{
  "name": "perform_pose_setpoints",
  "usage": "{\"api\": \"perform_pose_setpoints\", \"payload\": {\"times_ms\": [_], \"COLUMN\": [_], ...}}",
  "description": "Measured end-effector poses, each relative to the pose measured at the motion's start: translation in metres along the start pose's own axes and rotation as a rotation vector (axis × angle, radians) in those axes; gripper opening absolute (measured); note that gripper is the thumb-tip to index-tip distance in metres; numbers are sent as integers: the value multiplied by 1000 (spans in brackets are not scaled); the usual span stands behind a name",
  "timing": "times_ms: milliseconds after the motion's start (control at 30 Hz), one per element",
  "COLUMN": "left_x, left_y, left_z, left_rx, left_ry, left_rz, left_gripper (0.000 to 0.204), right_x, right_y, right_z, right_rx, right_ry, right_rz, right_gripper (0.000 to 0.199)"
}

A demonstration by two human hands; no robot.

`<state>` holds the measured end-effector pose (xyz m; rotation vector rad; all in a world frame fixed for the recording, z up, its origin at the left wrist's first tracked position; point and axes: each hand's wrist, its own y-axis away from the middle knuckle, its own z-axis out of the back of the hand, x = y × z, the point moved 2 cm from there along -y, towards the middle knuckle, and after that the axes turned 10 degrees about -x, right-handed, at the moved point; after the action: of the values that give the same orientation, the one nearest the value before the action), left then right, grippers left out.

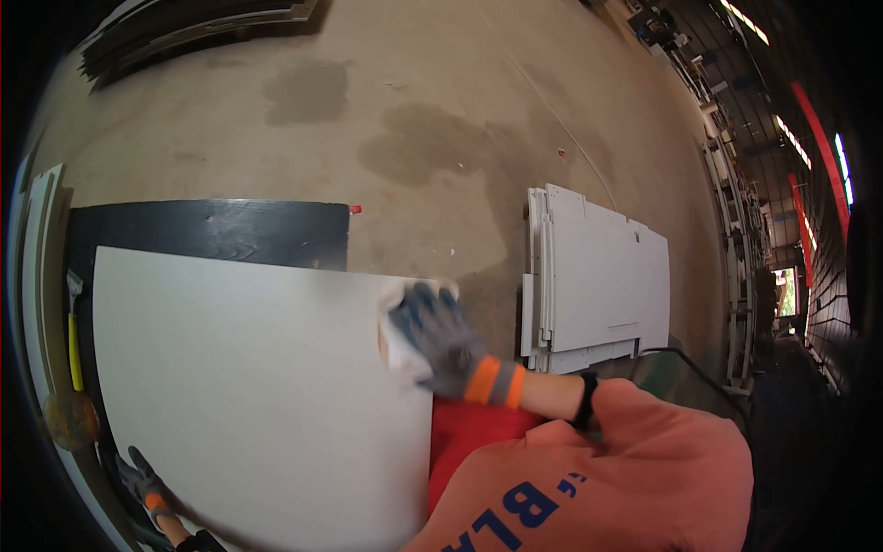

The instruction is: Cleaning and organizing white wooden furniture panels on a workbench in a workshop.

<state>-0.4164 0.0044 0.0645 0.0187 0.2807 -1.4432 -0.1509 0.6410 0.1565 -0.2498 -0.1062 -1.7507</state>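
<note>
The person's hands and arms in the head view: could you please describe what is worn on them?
Both hands wear grey knit gloves. The right hand has dark blue coated fingers and an orange-banded cuff, with a black wristband above it and an orange sleeve with blue lettering. The left hand shows an orange cuff band and a dark sleeve edge.

Left hand (144,486) half behind the white panel's (248,386) lower edge, its grip unseen.

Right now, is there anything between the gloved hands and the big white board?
Nothing visible. The right hand already presses a white cloth onto the white board near its right edge, and the left hand grips the board's lower left edge.
</note>
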Motion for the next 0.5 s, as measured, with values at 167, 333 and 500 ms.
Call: {"api": "perform_pose_setpoints", "payload": {"times_ms": [167,333,500], "left_x": [57,6,-57], "left_y": [-12,-21,-22], "left_z": [-27,-31,-30], "left_rx": [-98,-28,11], "left_ry": [-81,-178,-285], "left_rz": [-100,-108,-38], "left_gripper": [81,83,85], "right_x": [-29,-30,-36], "right_y": [-14,16,-13], "right_z": [4,10,22], "right_rx": [39,157,479], "right_ry": [-162,-88,-150], "right_rz": [28,144,61], "right_gripper": [85,73,76]}}
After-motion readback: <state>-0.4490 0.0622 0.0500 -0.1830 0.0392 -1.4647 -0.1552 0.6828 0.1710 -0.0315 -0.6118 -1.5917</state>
